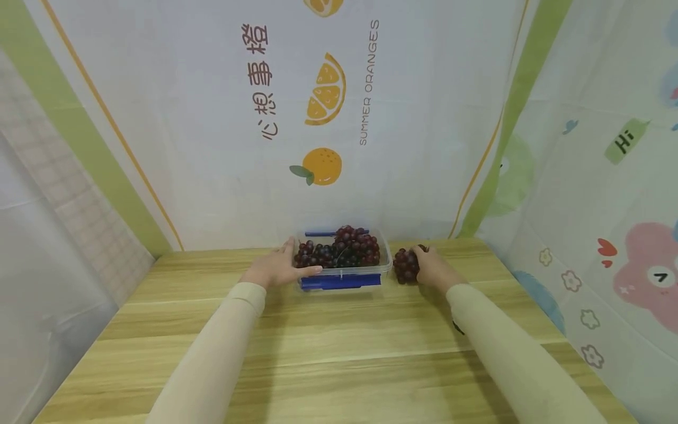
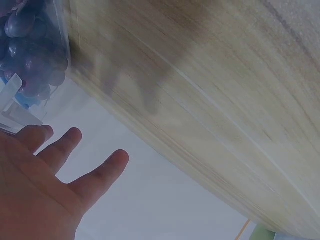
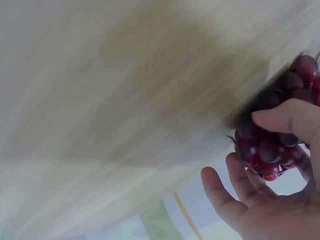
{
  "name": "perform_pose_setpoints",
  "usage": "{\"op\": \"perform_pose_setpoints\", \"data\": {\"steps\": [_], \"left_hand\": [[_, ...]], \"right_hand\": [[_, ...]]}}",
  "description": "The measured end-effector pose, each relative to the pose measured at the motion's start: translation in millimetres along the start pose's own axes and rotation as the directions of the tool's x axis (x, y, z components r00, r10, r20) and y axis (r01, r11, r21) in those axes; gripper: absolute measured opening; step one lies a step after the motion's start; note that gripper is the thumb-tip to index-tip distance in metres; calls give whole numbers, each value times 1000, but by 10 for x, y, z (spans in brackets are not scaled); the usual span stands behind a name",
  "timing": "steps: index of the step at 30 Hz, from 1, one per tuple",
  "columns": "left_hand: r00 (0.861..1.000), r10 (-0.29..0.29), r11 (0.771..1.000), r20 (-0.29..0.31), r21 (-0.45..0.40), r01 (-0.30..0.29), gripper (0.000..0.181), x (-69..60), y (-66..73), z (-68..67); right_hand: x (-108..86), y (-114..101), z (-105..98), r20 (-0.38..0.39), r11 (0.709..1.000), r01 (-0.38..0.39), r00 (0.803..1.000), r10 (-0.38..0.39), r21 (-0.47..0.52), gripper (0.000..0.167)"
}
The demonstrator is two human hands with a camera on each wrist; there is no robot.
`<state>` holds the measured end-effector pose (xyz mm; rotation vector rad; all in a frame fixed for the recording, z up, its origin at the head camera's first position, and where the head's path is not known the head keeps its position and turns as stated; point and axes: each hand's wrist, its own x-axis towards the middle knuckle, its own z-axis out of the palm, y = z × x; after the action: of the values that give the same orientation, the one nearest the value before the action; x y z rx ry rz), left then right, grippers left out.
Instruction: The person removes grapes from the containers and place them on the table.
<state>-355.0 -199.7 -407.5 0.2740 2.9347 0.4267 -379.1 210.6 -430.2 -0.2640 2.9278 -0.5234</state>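
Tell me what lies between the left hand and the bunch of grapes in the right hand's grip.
The clear box, with more grapes inside; the head view shows this.

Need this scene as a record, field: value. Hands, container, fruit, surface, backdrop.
left hand: fingers extended, at the container's left end
right hand: grips the separate grape bunch
container: clear plastic box, blue latch flap along near side
contents: dark red and near-black grapes
separate bunch: right of box; table contact unclear
surface: wood-grain table
backdrop: white cloth, orange-fruit prints
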Motion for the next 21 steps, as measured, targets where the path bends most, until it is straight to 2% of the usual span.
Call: {"op": "perform_pose_setpoints", "data": {"steps": [6,11,16,21], "left_hand": [[1000,-1,1000,-3,-4,1,144,2,-7,11],[1000,-2,1000,2,-6,2,144,-3,-1,2],[1000,-3,1000,8,-10,4,145,-1,1,0],[1000,-3,1000,9,-7,3,145,7,2,-3]], "right_hand": [[-5,-12,-77,-8,992,36,999,-38,-123,73],[-12,-33,-173,31,979,57,998,-52,-196,70],[-26,-141,-362,78,976,47,996,-31,-213,70],[-48,-369,-606,61,973,58,997,-46,-221,67]]}}
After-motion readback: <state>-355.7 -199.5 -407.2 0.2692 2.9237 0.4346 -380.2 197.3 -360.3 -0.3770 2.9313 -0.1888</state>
